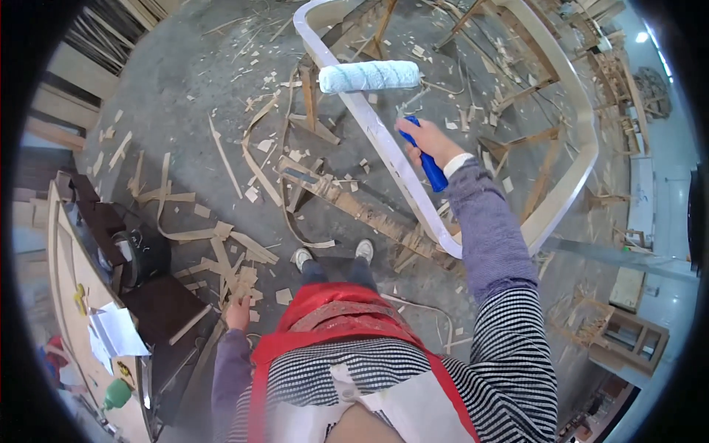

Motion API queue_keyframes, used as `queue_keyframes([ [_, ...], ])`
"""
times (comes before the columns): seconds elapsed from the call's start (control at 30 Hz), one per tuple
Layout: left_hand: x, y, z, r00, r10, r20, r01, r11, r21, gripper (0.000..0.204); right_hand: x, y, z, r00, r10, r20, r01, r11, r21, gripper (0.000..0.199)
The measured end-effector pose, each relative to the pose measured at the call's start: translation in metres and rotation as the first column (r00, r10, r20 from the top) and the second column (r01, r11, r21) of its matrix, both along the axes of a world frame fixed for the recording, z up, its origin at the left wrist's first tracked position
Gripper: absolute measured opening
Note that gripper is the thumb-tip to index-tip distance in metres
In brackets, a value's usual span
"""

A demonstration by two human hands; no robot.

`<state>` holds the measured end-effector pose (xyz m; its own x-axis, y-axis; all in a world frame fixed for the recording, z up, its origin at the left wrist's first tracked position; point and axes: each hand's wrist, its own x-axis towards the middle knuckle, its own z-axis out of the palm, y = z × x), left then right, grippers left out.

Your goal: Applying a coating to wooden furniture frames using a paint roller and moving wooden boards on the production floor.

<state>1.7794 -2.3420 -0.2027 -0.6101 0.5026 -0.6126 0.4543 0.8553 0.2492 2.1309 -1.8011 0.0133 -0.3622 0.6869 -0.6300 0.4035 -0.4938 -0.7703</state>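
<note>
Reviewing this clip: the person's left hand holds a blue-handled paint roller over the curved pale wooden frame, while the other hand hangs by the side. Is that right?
Not quite: the head view shows the right hand gripping the blue-handled paint roller over the curved pale wooden frame. The left hand is the one hanging low by the side, empty, above the wood scraps on the floor.

Wearing a red apron [325, 325] over black-and-white striped top, purple knitted sleeves beside the apron, grey-white shoes [332, 255] beyond it.
</note>
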Motion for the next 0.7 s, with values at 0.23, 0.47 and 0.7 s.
queue_keyframes([
  [0.23,0.063,0.071,0.011,1.0,0.014,0.01,-0.016,0.982,0.188,0.047,0.184,-0.101,0.043,0.893,0.302,0.333,-0.327,0.945,0.018,0.037],
  [0.47,0.175,0.291,0.107,0.887,-0.373,-0.271,0.461,0.706,0.538,0.066,0.33,-0.217,0.09,0.923,0.154,0.352,-0.059,0.962,-0.267,0.025],
  [0.7,0.228,0.414,0.136,0.489,-0.614,-0.62,0.872,0.348,0.343,0.068,0.315,-0.217,0.067,0.968,-0.026,0.25,0.11,0.938,-0.328,0.025],
])
